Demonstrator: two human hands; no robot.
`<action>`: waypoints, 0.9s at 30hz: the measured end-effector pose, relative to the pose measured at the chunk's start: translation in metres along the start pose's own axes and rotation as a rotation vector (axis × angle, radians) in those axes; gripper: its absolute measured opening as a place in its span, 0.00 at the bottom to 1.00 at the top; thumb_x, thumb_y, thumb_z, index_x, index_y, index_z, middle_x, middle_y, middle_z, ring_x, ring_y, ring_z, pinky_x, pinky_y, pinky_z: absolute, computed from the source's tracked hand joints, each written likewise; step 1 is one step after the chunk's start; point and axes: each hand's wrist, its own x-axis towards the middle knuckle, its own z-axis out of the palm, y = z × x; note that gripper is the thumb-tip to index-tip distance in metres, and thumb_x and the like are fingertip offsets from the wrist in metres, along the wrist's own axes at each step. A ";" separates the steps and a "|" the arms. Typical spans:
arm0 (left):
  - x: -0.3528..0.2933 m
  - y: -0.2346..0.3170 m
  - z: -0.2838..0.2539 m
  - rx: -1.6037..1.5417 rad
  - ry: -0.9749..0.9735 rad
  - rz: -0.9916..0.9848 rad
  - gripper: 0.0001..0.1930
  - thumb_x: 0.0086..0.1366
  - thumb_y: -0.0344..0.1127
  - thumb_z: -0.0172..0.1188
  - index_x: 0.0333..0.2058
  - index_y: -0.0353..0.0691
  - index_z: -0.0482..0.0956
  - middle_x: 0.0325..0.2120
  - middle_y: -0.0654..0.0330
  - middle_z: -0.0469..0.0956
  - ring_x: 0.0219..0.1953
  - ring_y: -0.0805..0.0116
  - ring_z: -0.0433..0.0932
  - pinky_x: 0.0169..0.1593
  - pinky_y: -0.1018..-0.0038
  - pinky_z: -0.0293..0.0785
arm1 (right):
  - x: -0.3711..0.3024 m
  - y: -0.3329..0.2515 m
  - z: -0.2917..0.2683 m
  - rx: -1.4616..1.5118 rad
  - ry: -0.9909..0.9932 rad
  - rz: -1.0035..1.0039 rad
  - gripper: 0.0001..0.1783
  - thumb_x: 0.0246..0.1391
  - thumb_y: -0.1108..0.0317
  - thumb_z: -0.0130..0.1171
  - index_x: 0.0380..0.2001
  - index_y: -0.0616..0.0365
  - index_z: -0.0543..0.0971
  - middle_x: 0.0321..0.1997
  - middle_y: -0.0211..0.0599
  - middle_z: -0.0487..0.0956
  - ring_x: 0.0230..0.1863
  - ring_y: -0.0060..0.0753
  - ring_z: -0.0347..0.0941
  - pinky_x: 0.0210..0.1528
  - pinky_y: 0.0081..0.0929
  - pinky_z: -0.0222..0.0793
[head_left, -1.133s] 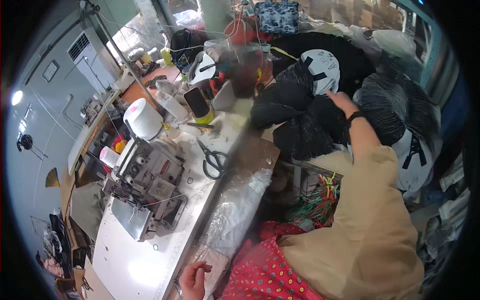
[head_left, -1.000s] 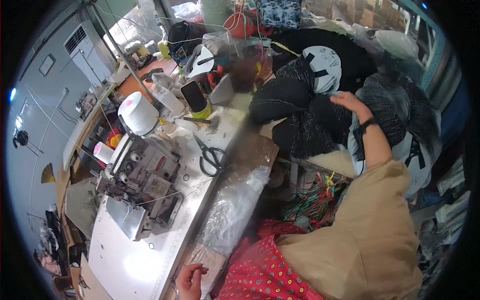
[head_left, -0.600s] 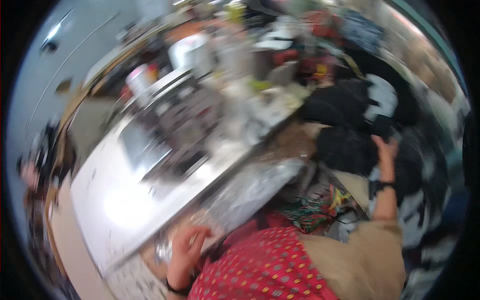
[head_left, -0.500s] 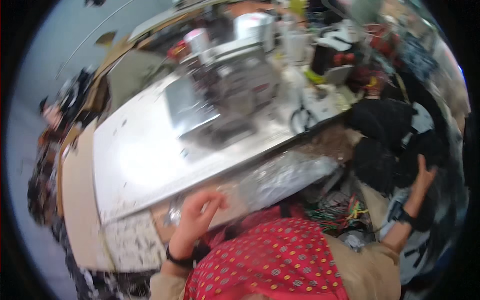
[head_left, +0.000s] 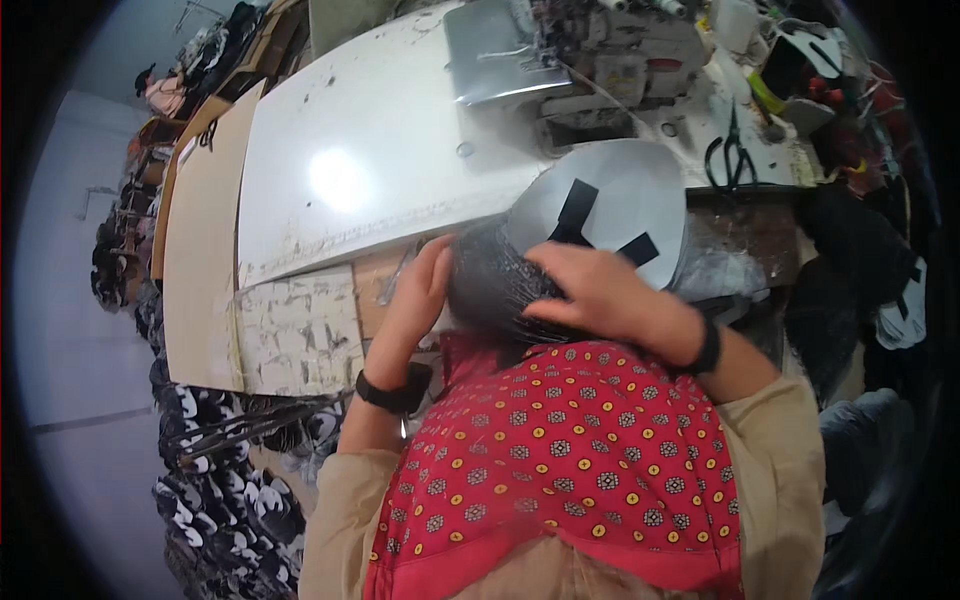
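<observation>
A soft-looking piece [head_left: 485,285], dark and shiny with a crinkled surface, is in front of me at the table's front edge. Joined to it or lying against it is a rounded pale grey panel [head_left: 640,185] with black strips on it; I cannot tell which. My left hand [head_left: 425,285] grips the dark piece at its left side, fingers curled. Over its right part lies my right hand [head_left: 600,290], thumb and fingers bent onto it and partly blurred. The fingertips under the piece are hidden.
A white tabletop [head_left: 380,130] carries a sewing machine [head_left: 620,70] at the back. Black-handled scissors [head_left: 732,155] lie to its right. Black pieces [head_left: 850,255] hang or lie at the right. Several black-and-white pieces [head_left: 235,500] are heaped at lower left.
My right hand has come from the black pieces at the right to the middle, where the dark piece with the pale panel now is. Both hands now hold it. The view has shifted.
</observation>
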 end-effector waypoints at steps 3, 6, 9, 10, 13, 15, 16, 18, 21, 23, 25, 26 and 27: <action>-0.005 0.032 -0.008 0.331 0.102 0.240 0.17 0.68 0.30 0.56 0.54 0.35 0.76 0.47 0.50 0.80 0.53 0.51 0.77 0.57 0.62 0.71 | -0.002 0.023 -0.059 -0.150 0.079 0.061 0.26 0.49 0.62 0.70 0.49 0.58 0.75 0.42 0.43 0.79 0.44 0.49 0.77 0.47 0.41 0.73; 0.010 0.100 0.011 0.457 -0.029 0.679 0.21 0.58 0.27 0.64 0.52 0.39 0.77 0.48 0.52 0.80 0.52 0.53 0.77 0.57 0.60 0.70 | 0.031 0.054 -0.084 -0.446 0.127 -0.155 0.31 0.43 0.59 0.73 0.50 0.57 0.75 0.47 0.39 0.78 0.52 0.45 0.74 0.54 0.41 0.68; 0.036 0.117 0.051 0.588 -0.287 0.861 0.19 0.56 0.39 0.67 0.46 0.43 0.79 0.40 0.57 0.79 0.47 0.56 0.77 0.56 0.59 0.70 | 0.051 0.073 -0.077 -0.517 -0.025 -0.221 0.38 0.35 0.55 0.75 0.52 0.55 0.75 0.50 0.37 0.76 0.55 0.43 0.71 0.57 0.40 0.64; 0.038 0.110 0.059 0.688 -0.330 0.833 0.16 0.56 0.42 0.67 0.41 0.44 0.79 0.36 0.59 0.78 0.45 0.57 0.77 0.53 0.60 0.71 | 0.056 0.083 -0.075 -0.507 -0.139 -0.181 0.42 0.31 0.53 0.76 0.53 0.55 0.75 0.50 0.36 0.76 0.56 0.42 0.70 0.58 0.39 0.63; 0.025 0.100 0.047 0.708 -0.490 0.783 0.13 0.56 0.47 0.65 0.25 0.47 0.74 0.26 0.64 0.72 0.34 0.65 0.76 0.41 0.67 0.71 | 0.054 0.089 -0.068 -0.433 -0.117 -0.121 0.42 0.30 0.49 0.74 0.52 0.56 0.75 0.43 0.37 0.75 0.47 0.43 0.72 0.47 0.38 0.68; 0.009 0.101 0.036 0.636 -0.399 1.031 0.15 0.56 0.47 0.65 0.20 0.47 0.71 0.24 0.66 0.70 0.30 0.68 0.73 0.34 0.69 0.67 | 0.044 0.091 -0.058 -0.391 -0.041 -0.054 0.41 0.32 0.50 0.73 0.52 0.56 0.75 0.41 0.36 0.76 0.43 0.42 0.73 0.43 0.37 0.70; 0.008 0.096 0.034 0.579 -0.356 1.081 0.15 0.55 0.47 0.65 0.20 0.48 0.70 0.24 0.66 0.68 0.28 0.69 0.71 0.32 0.68 0.66 | 0.042 0.086 -0.053 -0.372 -0.013 -0.015 0.41 0.32 0.50 0.72 0.52 0.56 0.75 0.40 0.36 0.76 0.42 0.42 0.74 0.41 0.36 0.71; 0.020 0.084 0.036 0.482 -0.255 1.030 0.16 0.55 0.47 0.66 0.19 0.47 0.69 0.23 0.65 0.65 0.25 0.66 0.67 0.29 0.66 0.63 | 0.035 0.082 -0.047 -0.366 0.087 0.080 0.37 0.34 0.52 0.72 0.51 0.53 0.77 0.39 0.33 0.77 0.41 0.40 0.74 0.38 0.35 0.72; 0.044 0.070 0.032 0.349 -0.119 0.951 0.19 0.55 0.49 0.67 0.20 0.45 0.69 0.26 0.61 0.70 0.29 0.60 0.70 0.33 0.65 0.66 | 0.035 0.080 -0.039 -0.401 0.176 0.133 0.37 0.34 0.50 0.72 0.51 0.50 0.78 0.42 0.31 0.78 0.41 0.38 0.74 0.39 0.34 0.71; 0.046 0.070 0.025 0.301 -0.098 0.879 0.16 0.51 0.46 0.69 0.22 0.44 0.72 0.37 0.58 0.78 0.34 0.56 0.74 0.38 0.61 0.69 | 0.029 0.082 -0.033 -0.467 0.232 0.082 0.37 0.35 0.47 0.71 0.51 0.50 0.78 0.44 0.31 0.78 0.42 0.39 0.73 0.44 0.37 0.69; 0.045 0.067 0.028 0.311 0.072 0.779 0.12 0.48 0.40 0.68 0.29 0.42 0.77 0.47 0.53 0.79 0.41 0.48 0.77 0.45 0.56 0.71 | 0.027 0.089 -0.035 -0.435 0.310 -0.004 0.36 0.37 0.46 0.70 0.51 0.52 0.78 0.46 0.33 0.78 0.44 0.41 0.73 0.48 0.39 0.67; 0.043 0.071 0.030 0.332 0.136 0.591 0.18 0.53 0.37 0.66 0.43 0.39 0.79 0.50 0.47 0.78 0.49 0.43 0.77 0.51 0.55 0.72 | 0.025 0.093 -0.034 -0.436 0.344 -0.068 0.36 0.38 0.46 0.70 0.50 0.52 0.78 0.47 0.33 0.78 0.44 0.41 0.73 0.48 0.38 0.67; 0.044 0.072 0.035 0.152 0.131 0.374 0.21 0.57 0.36 0.64 0.49 0.37 0.77 0.52 0.45 0.77 0.52 0.42 0.76 0.55 0.55 0.71 | 0.024 0.095 -0.033 -0.453 0.356 -0.081 0.36 0.38 0.46 0.70 0.50 0.52 0.78 0.47 0.33 0.78 0.44 0.41 0.73 0.48 0.38 0.67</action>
